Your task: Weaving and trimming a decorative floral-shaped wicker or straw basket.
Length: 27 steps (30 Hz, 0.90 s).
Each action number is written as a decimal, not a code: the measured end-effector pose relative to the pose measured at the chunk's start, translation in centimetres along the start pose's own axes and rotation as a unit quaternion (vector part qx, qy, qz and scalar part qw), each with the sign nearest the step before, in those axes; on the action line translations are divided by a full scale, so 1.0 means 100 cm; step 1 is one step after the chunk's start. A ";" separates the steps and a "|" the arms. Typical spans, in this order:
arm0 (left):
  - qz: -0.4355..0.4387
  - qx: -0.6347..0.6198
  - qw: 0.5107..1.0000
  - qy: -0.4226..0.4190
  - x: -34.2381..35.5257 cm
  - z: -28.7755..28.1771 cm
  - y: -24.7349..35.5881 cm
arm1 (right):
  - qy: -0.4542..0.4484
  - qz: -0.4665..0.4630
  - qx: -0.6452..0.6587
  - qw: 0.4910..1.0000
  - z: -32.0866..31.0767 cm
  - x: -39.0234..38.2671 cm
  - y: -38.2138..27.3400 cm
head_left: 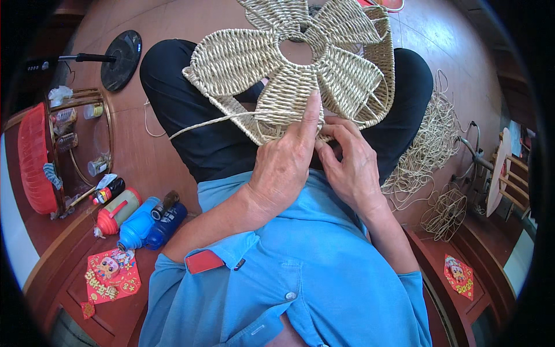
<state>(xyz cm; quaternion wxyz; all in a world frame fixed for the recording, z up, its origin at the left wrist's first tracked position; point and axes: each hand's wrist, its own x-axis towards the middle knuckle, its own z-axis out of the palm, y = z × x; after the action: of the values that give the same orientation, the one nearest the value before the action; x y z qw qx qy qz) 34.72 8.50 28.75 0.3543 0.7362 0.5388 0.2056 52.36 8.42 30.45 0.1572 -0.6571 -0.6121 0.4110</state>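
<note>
"Left hand [283,165] and right hand [351,162] are working side by side at the near edge of that flower-shaped wickerwork [234,61], lying over the black trousers [172,110]. What's worrying you?"

"That loose cord [211,122] is trailing leftward; if it's snagging or slackening, I think the weave could be loosening."

"And their pose?"

"Left's pointing its index finger up a petal [282,101]; right's curling narrowly. I can't tell what either is gripping."
</note>
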 end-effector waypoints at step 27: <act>-0.189 -0.556 0.809 -0.007 -0.020 -0.029 -0.020 | 0.010 -0.042 0.049 0.998 0.007 -0.005 -0.004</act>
<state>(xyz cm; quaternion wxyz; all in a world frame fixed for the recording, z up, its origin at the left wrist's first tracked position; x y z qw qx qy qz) 30.79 7.84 29.32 0.7392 0.2979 0.4584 0.3935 51.68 7.79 30.49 0.2122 -0.6261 -0.6169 0.4270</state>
